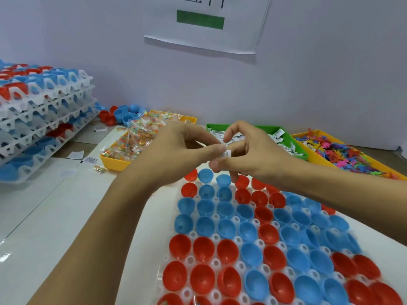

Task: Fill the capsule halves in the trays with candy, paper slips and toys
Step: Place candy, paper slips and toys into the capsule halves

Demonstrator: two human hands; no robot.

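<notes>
A white tray (193, 235) in front of me holds several open red and blue capsule halves (248, 233), all looking empty. Above its far end, my left hand (176, 150) and my right hand (246, 153) meet. Both pinch a small white paper slip (226, 153) between thumb and fingertips. Behind the hands stand three bins: a yellow one with wrapped candy (136, 135), a green one with paper slips (284, 139), and a yellow one with colourful small toys (343, 150).
A stack of white trays (41, 111) filled with red and blue capsule halves leans at the left. Loose capsule halves (119, 115) lie behind the candy bin. Stray slips and a candy packet (100, 168) lie on the table. A wall with a paper notice (204, 25) closes the back.
</notes>
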